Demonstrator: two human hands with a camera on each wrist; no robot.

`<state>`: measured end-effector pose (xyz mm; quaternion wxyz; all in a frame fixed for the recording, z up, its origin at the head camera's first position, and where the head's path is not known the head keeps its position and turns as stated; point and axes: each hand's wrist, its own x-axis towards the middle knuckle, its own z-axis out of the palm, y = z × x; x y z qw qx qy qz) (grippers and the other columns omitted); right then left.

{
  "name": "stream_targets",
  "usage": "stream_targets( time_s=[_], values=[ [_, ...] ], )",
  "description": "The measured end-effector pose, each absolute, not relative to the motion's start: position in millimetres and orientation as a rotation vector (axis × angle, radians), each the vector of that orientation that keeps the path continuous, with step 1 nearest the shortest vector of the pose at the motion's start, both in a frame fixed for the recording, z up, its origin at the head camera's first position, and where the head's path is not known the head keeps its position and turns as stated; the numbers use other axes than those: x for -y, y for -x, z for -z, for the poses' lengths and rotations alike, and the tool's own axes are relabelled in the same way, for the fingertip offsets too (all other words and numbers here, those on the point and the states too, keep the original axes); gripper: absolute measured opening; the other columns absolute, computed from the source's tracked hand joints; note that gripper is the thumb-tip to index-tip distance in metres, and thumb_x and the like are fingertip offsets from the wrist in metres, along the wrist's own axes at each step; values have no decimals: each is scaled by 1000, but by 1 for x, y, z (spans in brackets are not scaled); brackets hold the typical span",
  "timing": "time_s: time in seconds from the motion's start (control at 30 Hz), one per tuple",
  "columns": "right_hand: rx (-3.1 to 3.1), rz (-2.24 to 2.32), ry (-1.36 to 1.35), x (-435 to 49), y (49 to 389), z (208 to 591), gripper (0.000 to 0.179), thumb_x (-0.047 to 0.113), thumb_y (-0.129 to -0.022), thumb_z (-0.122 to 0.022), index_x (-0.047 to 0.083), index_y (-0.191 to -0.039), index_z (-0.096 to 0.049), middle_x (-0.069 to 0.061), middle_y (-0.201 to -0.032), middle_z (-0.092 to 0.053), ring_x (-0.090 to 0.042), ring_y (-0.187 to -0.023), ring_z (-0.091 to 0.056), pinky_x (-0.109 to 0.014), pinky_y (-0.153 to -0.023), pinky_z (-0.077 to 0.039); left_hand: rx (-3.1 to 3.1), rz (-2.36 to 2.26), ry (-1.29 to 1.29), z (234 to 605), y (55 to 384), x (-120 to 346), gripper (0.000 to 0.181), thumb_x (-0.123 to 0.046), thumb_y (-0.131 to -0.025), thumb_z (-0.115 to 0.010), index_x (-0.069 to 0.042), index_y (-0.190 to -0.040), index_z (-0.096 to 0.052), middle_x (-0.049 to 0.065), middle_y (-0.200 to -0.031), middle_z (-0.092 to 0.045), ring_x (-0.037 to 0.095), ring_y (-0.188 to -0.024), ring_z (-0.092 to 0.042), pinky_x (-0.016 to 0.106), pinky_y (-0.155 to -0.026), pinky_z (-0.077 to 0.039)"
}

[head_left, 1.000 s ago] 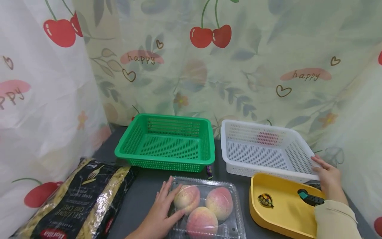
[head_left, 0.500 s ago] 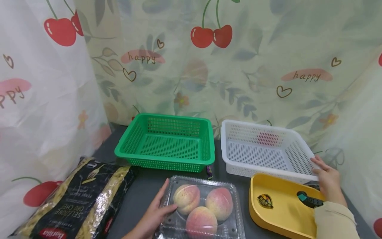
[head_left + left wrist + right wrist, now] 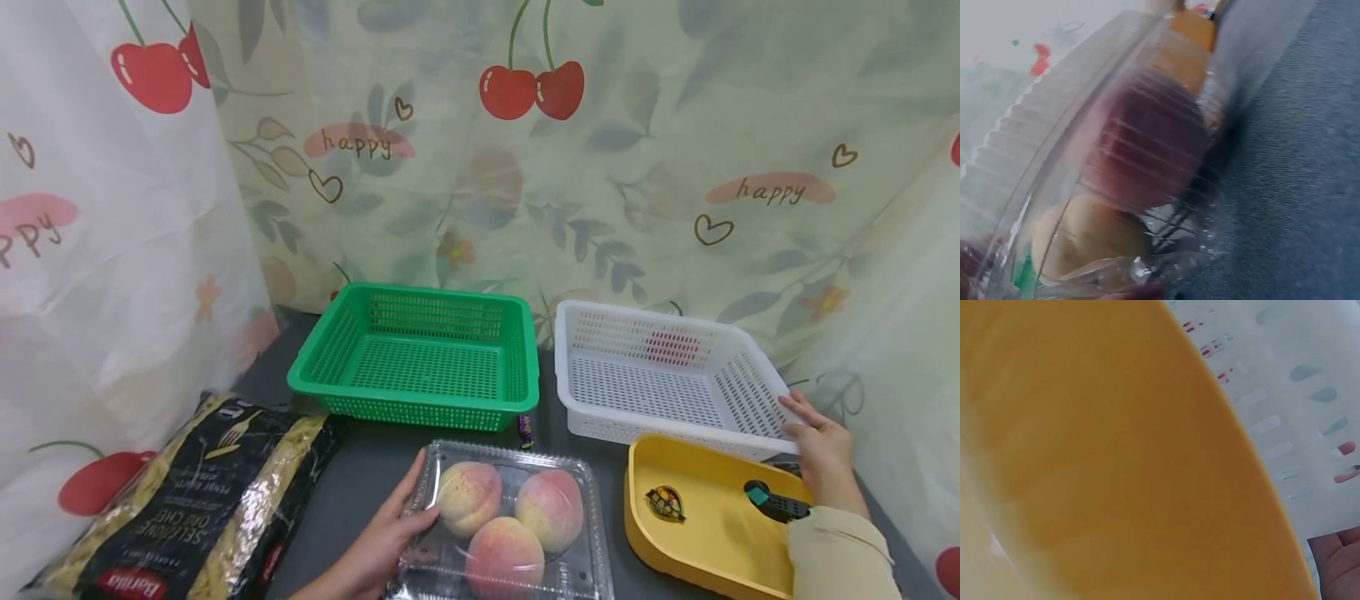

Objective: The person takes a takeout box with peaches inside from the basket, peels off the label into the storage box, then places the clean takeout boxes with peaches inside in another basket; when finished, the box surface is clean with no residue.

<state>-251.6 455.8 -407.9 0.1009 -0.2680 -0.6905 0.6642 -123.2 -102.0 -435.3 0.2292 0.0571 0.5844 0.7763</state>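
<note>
A clear plastic clamshell box holding 3 pink-yellow peaches sits front centre in the head view. My left hand grips its left side, thumb on the lid edge and the other fingers along the side. The left wrist view is blurred but shows the box wall close up, with peaches behind it. My right hand holds the right rim of a white plastic basket. In the right wrist view, part of that hand shows beside the basket wall.
A green basket stands at the back, left of the white one. A yellow tray lies under my right forearm, with a black wrist device above it. A Barilla pasta bag lies left. A small purple wrapped item is near the green basket.
My left hand has slid from the lid of the peach box back to its left edge, with the thumb now on the rim. The right hand and the baskets look nearly unchanged.
</note>
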Motion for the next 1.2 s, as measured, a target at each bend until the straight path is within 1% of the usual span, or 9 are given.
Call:
stream_targets(
  time_s=[0.07,0.13,0.17,0.33,0.43,0.63,0.87,1.03,1.2],
  values=[
    [2038,-1961,800,-456,251,408,47,6,-95,-48,28,-136,-45,26,-148,-23,-10,-145,-7,-39,-116,-9,-1669,-2112,-156,435,124,101,76,-17,-97,-46,-33,-150,7,26,-151,19,52,-126,-35,56,-83,-50],
    [2032,-1961,803,-456,250,407,46,6,-95,-47,28,-135,-45,26,-148,-23,-10,-145,-7,-38,-116,-10,-1711,-2088,-136,434,125,100,75,-18,-96,-47,-32,-150,3,26,-151,17,55,-128,-29,59,-81,-49],
    [2030,-1960,801,-455,249,406,46,6,-95,-48,28,-135,-46,26,-148,-23,-10,-145,-7,-38,-116,-10,-1724,-2081,-129,434,126,100,75,-18,-95,-48,-32,-150,2,27,-151,15,56,-128,-29,60,-80,-49],
    [2034,-1952,794,-455,248,405,46,4,-95,-47,27,-135,-46,25,-148,-23,-9,-145,-7,-36,-116,-9,-1731,-2098,-116,433,127,100,74,-17,-93,-52,-30,-151,-7,26,-153,3,48,-123,-42,57,-82,-50],
    [2044,-1936,801,-456,248,404,47,4,-95,-46,27,-135,-45,25,-148,-23,-10,-145,-7,-36,-117,-10,-1704,-2106,-126,433,127,100,73,-17,-94,-52,-27,-151,-7,27,-153,-2,47,-121,-46,55,-83,-50],
    [2031,-1950,812,-456,247,405,45,4,-94,-47,28,-133,-47,24,-148,-23,-10,-145,-8,-36,-116,-11,-1679,-2077,-91,425,130,102,72,-18,-95,-51,-23,-151,-6,32,-148,-14,47,-115,-51,50,-82,-52],
    [2045,-1912,815,-456,248,409,47,3,-94,-45,26,-135,-45,23,-148,-22,-12,-145,-7,-37,-117,-10,-1675,-2078,-118,406,137,101,72,-18,-95,-51,-26,-151,-8,31,-150,-15,46,-116,-51,48,-84,-52],
    [2060,-1889,813,-454,249,409,47,3,-94,-45,25,-135,-45,23,-148,-23,-13,-145,-8,-39,-117,-11,-1725,-2080,-176,385,144,98,69,-18,-95,-51,-29,-151,-11,32,-148,-21,45,-118,-50,47,-85,-52],
    [2054,-1892,803,-452,250,407,47,2,-94,-46,25,-135,-46,22,-148,-25,-13,-145,-10,-38,-117,-12,-1798,-2094,-213,366,155,94,67,-18,-96,-51,-32,-150,-15,32,-149,-18,46,-118,-50,44,-84,-53]
  ],
)
